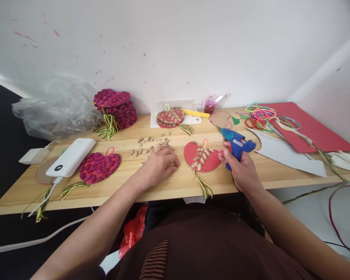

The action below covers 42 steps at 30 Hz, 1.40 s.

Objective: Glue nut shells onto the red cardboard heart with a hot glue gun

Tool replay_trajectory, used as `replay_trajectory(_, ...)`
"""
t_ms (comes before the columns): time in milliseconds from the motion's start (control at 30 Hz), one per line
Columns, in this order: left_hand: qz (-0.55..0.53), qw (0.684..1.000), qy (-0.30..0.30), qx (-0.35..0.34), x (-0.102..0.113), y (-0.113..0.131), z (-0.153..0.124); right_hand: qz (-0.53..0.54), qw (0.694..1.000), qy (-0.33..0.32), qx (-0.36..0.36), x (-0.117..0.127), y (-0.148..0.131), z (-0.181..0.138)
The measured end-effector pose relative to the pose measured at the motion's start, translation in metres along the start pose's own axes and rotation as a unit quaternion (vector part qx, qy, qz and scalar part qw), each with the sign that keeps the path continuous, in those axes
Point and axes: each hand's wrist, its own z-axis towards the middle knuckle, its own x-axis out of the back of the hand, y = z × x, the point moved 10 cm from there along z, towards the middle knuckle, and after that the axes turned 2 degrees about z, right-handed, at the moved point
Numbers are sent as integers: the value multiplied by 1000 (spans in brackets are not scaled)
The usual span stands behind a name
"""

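Note:
My right hand (241,168) grips a blue glue gun (237,143), its nozzle pointing up and left, just right of a red heart-shaped card (212,162) partly covered with pale seeds. A pink loop tops the card and a green-yellow tassel (204,188) hangs below it. My left hand (160,163) rests knuckles-up on the wooden table (175,182), fingers curled down at the near edge of a scatter of loose seeds (150,144); what is under the fingers is hidden.
A white power bank (70,156) lies beside a magenta seed heart (98,166). A stack of magenta hearts (116,107) and a seed-covered red heart (170,116) sit near the wall. Coloured cords (262,116), red card (306,126), white paper (288,153) lie right; plastic bag (54,107) left.

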Motion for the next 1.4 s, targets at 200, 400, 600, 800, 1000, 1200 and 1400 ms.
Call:
replay_trajectory(200,9,1000,3,18,16,-23,-14,-11,1000,-8,3,0,-1,0)
replay_trajectory(400,8,998,47,32,37,-29,-11,-12,1000,-8,18,0,-3,0)
replay_trajectory(600,-29,999,14,13,20,-17,-3,-12,1000,-4,12,0,-3,-1)
replay_trajectory(800,-20,996,57,64,23,-30,-13,-17,1000,-14,14,-1,-3,-1)
replay_trajectory(1000,-13,998,24,49,15,-14,-15,-25,999,-9,19,0,-3,-1)
replay_trajectory(1200,10,1000,7,27,-1,-2,-13,-21,999,-17,19,0,-3,-2)
replay_trajectory(1400,18,999,27,31,-1,-1,-18,-29,999,-17,22,0,-3,-2)
